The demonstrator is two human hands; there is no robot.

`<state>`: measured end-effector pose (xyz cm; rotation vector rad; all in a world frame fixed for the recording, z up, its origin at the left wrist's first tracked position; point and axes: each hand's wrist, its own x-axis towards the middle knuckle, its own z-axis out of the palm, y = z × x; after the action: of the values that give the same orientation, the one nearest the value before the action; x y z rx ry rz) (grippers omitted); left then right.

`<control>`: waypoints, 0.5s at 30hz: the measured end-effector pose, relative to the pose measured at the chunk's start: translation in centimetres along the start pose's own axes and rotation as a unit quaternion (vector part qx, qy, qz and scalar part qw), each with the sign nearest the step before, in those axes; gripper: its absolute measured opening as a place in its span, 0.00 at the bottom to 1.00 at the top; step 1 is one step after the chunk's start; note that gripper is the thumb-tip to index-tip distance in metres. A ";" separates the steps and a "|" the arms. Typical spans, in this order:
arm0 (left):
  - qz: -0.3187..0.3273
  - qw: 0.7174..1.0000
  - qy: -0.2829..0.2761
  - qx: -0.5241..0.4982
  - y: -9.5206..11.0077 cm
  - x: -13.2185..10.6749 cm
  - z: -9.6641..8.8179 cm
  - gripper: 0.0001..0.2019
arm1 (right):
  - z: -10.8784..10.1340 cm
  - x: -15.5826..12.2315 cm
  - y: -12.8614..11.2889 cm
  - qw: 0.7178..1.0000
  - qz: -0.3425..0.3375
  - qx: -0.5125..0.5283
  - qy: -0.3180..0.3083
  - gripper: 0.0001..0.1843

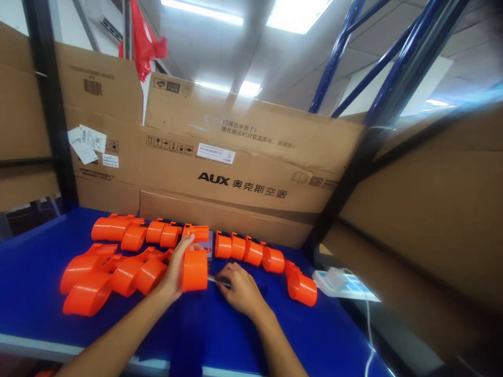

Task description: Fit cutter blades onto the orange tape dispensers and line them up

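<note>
My left hand [175,272] is closed around an orange plastic cylindrical part [195,270], held up above the blue tabletop [231,335]. Just to its right, my right hand [240,289] grips a slim tool [225,283] with a dark handle and a thin metal shaft. The shaft points left at the orange part; whether its tip touches the part I cannot tell. Behind the left hand, a flat device with a lit screen [209,245] is partly hidden by another orange part [197,231].
Several similar orange parts [86,294] lie in rows on the left, with more orange parts [253,252] on the right. A white power strip [346,284] with a cable sits off the right edge. Cardboard panels [243,157] and dark posts [334,193] enclose the table.
</note>
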<state>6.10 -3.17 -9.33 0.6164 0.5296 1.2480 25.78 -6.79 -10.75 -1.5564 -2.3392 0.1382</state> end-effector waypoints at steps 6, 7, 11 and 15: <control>0.040 0.999 -0.018 0.012 0.2 -0.8 1.3 0.20 | -0.7 -0.4 0.2 1.000 -0.026 0.013 0.008 0.16; 0.044 0.999 -0.013 0.013 0.3 -0.9 1.5 0.20 | -0.9 -0.5 0.4 1.000 -0.018 0.000 0.007 0.15; 0.047 0.999 0.001 0.011 0.3 -1.1 1.8 0.20 | -1.4 -0.7 0.8 0.999 0.008 -0.037 0.002 0.10; 0.047 0.999 0.002 0.010 0.3 -1.0 1.7 0.20 | -1.2 -0.6 0.8 0.999 0.005 -0.038 0.001 0.08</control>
<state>6.82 -4.32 -7.86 0.6620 0.5211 1.3333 27.10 -7.14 -9.93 -1.6035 -2.3610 0.0508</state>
